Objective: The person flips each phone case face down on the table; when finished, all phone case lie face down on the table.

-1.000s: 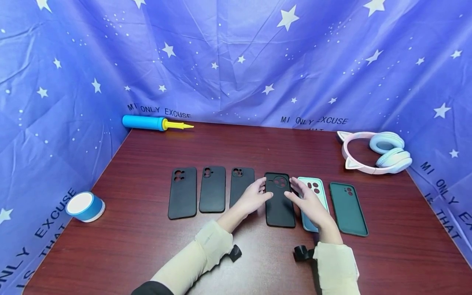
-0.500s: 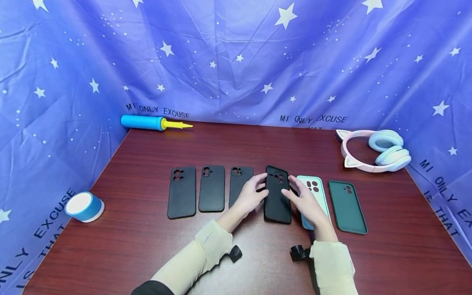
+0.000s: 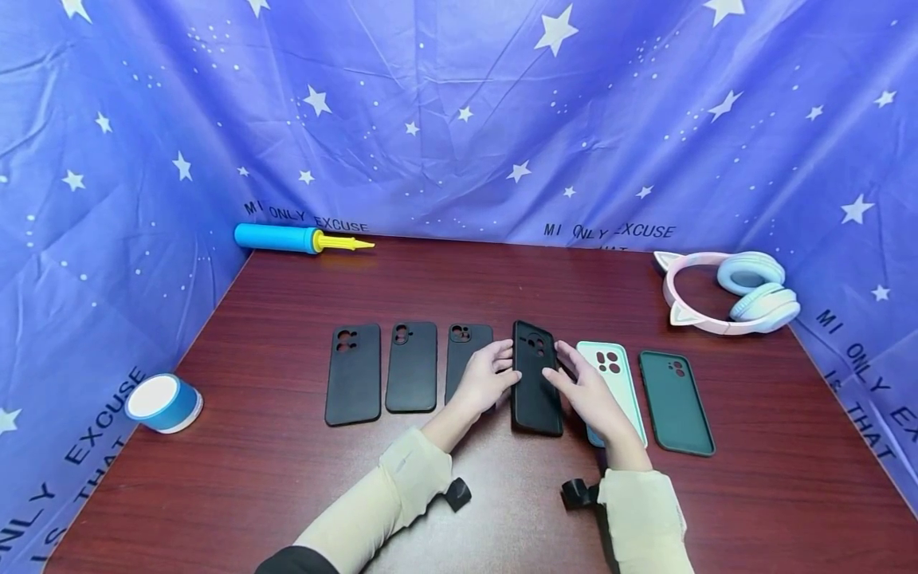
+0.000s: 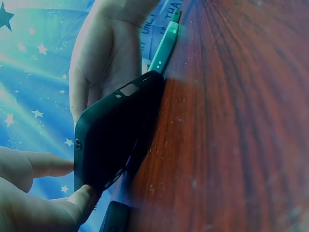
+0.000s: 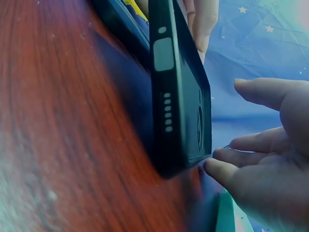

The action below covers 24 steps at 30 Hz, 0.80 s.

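Note:
A black phone case stands tilted in the head view, its left long edge raised and its right side low on the table. My left hand pinches that raised edge between thumb and fingers; the left wrist view shows the thumb on the black phone case. On the other side is my right hand. In the right wrist view its lower fingertips reach the case's edge, while the thumb is spread apart from it. Beside the right hand lies a mint phone case, partly covered.
Three black phone cases lie to the left: the outer, the middle and one partly behind my left hand. A dark green case lies right. Cat-ear headphones, a blue pump and a blue-white round object surround them.
The black phone case lay flat between my hands; its left edge has been lifted, so it now tilts. It has shifted slightly left, and my right hand has followed it.

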Each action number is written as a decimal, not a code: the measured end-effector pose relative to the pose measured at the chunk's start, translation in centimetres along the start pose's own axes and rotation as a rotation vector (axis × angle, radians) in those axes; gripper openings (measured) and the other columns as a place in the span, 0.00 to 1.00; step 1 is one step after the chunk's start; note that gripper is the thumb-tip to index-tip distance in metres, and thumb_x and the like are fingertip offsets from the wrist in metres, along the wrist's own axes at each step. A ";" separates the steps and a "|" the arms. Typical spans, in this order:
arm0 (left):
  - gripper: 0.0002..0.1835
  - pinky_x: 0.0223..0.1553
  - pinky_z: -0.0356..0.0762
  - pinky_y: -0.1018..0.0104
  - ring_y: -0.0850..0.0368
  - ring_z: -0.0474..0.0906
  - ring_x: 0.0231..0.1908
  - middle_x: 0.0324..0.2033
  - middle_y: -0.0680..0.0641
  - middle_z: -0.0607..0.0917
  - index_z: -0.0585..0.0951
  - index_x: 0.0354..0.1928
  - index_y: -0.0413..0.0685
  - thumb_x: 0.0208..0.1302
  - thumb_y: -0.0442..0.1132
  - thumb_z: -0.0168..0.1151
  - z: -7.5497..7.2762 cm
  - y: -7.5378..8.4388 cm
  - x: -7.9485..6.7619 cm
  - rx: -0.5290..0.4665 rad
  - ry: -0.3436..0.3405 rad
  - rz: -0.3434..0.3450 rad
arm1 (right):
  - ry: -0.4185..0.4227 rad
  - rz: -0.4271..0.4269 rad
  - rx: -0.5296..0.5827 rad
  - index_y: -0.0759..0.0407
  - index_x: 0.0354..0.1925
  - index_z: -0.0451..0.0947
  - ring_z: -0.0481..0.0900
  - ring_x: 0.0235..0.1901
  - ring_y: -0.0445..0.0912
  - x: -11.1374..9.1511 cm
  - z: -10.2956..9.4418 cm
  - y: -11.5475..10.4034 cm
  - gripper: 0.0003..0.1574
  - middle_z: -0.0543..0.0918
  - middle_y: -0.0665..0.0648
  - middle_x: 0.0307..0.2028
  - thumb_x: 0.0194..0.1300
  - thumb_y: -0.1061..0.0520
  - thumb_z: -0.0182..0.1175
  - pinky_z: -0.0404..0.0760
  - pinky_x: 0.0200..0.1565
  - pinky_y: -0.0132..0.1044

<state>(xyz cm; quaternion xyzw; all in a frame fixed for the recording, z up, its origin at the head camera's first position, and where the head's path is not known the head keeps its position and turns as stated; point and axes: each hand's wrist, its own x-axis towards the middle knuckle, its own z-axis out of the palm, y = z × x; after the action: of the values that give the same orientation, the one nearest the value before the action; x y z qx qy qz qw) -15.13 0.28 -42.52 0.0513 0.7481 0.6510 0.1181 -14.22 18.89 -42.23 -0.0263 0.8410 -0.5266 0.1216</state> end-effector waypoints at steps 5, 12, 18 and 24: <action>0.29 0.59 0.78 0.56 0.42 0.75 0.61 0.60 0.32 0.77 0.67 0.66 0.32 0.62 0.25 0.58 0.0 -0.1 0.1 -0.017 0.003 -0.008 | 0.065 -0.028 -0.058 0.68 0.72 0.54 0.62 0.70 0.59 -0.3 0.0 -0.4 0.35 0.62 0.68 0.71 0.74 0.56 0.51 0.66 0.69 0.52; 0.28 0.57 0.79 0.57 0.43 0.78 0.58 0.56 0.34 0.80 0.70 0.64 0.32 0.61 0.27 0.60 0.1 -0.1 0.1 -0.031 0.022 -0.018 | 0.065 -0.006 -0.196 0.66 0.69 0.63 0.69 0.66 0.59 -0.9 -0.1 -0.9 0.32 0.72 0.67 0.65 0.74 0.52 0.52 0.70 0.65 0.55; 0.25 0.53 0.82 0.61 0.44 0.80 0.56 0.55 0.34 0.81 0.72 0.64 0.34 0.64 0.29 0.60 0.1 -0.1 0.1 -0.058 0.008 0.002 | 0.041 -0.008 -0.213 0.66 0.70 0.61 0.69 0.66 0.60 -1.0 0.0 -1.1 0.34 0.71 0.68 0.65 0.73 0.51 0.52 0.67 0.67 0.57; 0.22 0.52 0.82 0.63 0.45 0.81 0.55 0.55 0.35 0.81 0.73 0.62 0.35 0.66 0.29 0.58 0.2 0.0 0.0 -0.068 -0.019 0.048 | 0.033 -0.023 -0.174 0.67 0.70 0.60 0.69 0.66 0.59 -0.9 0.1 -1.0 0.35 0.71 0.69 0.65 0.73 0.49 0.52 0.69 0.66 0.55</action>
<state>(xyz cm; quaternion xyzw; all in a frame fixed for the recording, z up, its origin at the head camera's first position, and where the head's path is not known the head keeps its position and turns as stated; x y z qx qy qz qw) -15.08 0.48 -42.58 0.0715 0.7230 0.6781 0.1111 -13.39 18.50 -41.24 -0.0379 0.8849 -0.4535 0.0991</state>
